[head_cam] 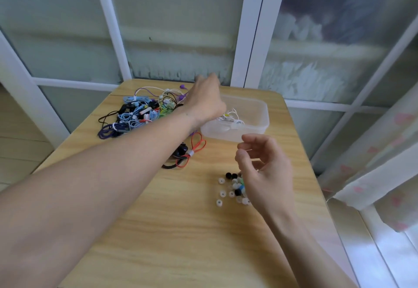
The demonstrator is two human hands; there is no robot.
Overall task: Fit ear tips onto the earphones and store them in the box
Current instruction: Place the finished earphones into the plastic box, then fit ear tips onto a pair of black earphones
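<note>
A tangled pile of earphones (138, 112) in blue, purple, white, green and black lies at the far left of the wooden table (158, 231). My left hand (204, 99) is stretched out over its right edge, next to the clear plastic box (253, 118); its fingers are blurred and hidden. White earphones (230, 118) lie inside the box. A red and black earphone bundle (190, 154) rests in front of the box. My right hand (260, 167) hovers with curled, parted fingers above several loose ear tips (230, 188), white, black and blue.
The table stands against frosted glass panels with white frames (251, 38). A white curtain with pink marks (380, 163) hangs at the right, beyond the table's right edge.
</note>
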